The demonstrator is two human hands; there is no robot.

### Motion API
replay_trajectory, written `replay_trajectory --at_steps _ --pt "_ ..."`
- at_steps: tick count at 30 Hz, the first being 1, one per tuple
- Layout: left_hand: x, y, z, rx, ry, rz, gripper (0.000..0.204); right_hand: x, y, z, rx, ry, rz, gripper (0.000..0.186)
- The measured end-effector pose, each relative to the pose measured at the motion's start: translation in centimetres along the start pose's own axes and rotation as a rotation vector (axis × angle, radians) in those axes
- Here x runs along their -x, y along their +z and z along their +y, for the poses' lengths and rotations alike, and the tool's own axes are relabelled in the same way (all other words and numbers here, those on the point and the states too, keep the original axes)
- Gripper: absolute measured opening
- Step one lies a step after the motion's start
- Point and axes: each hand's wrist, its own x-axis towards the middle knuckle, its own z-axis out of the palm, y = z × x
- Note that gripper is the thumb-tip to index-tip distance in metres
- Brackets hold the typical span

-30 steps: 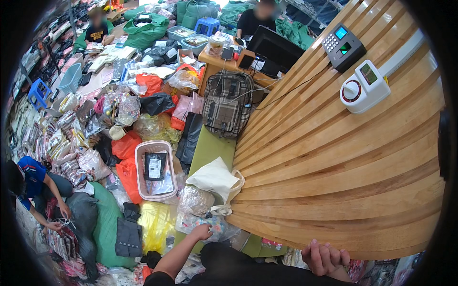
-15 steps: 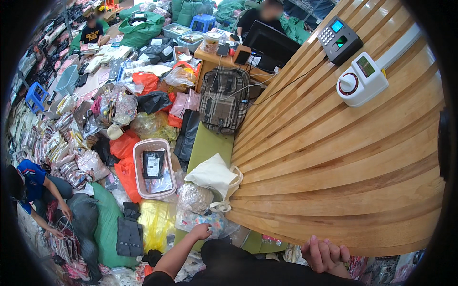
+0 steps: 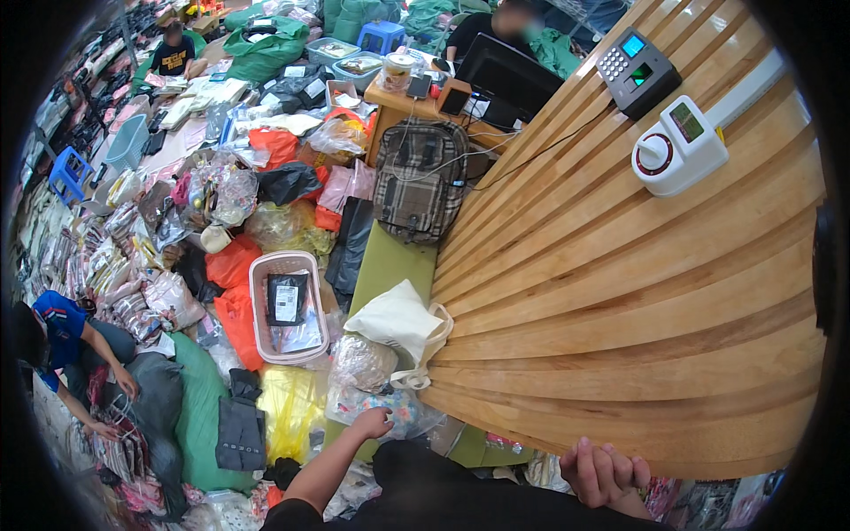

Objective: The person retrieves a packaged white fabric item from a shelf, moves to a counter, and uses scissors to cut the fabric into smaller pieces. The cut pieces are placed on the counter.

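Observation:
My left hand [image 3: 373, 423] is low in the middle with curled fingers, over or against a clear plastic bag [image 3: 354, 403] with flowered contents; I cannot make out whether it holds anything. A cream tote bag [image 3: 390, 314] lies just beyond it on a green padded bench [image 3: 376, 265]. My right hand [image 3: 602, 473] is at the lower edge of the slatted wooden panel [image 3: 673, 354], fingers bent and closed at that edge; what they grip is unclear.
A pink basket [image 3: 288, 345] of parcels stands left of the bench, amid bagged goods. A co-worker [image 3: 57, 332] crouches at lower left; two other people sit farther back. A plaid backpack [image 3: 418, 186] leans by the desk. Two devices are on the panel.
The co-worker at lower left has shifted their hands over the bundles. The person at the desk has bent farther forward. My hands stay nearly still.

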Motion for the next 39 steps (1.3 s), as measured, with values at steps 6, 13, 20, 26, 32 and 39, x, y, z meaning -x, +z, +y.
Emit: replay_trajectory --at_steps 6,13,20,26,32,39 --pt "0.2 0.0 0.2 -0.018 -0.03 -0.015 0.049 0.0 -0.2 0.0 -0.001 -0.004 -0.034 0.013" --pt "-0.1 -0.1 0.3 -0.021 0.001 -0.009 0.049 0.1 0.1 0.0 -0.001 -0.001 0.006 0.013" --pt "0.1 -0.1 0.4 -0.013 -0.012 -0.022 0.05 -0.3 -0.2 -0.1 -0.004 -0.001 -0.032 0.015" --pt "0.3 -0.2 0.8 -0.002 -0.002 -0.03 0.05 -0.4 -0.4 0.1 0.011 -0.012 -0.042 0.015" --pt "0.2 0.2 0.5 -0.018 0.013 -0.013 0.05 -0.2 -0.2 0.0 0.011 -0.004 -0.039 0.015" --pt "0.0 0.2 0.6 -0.002 -0.014 -0.027 0.051 -0.5 -0.1 0.0 0.021 0.007 -0.014 0.014"
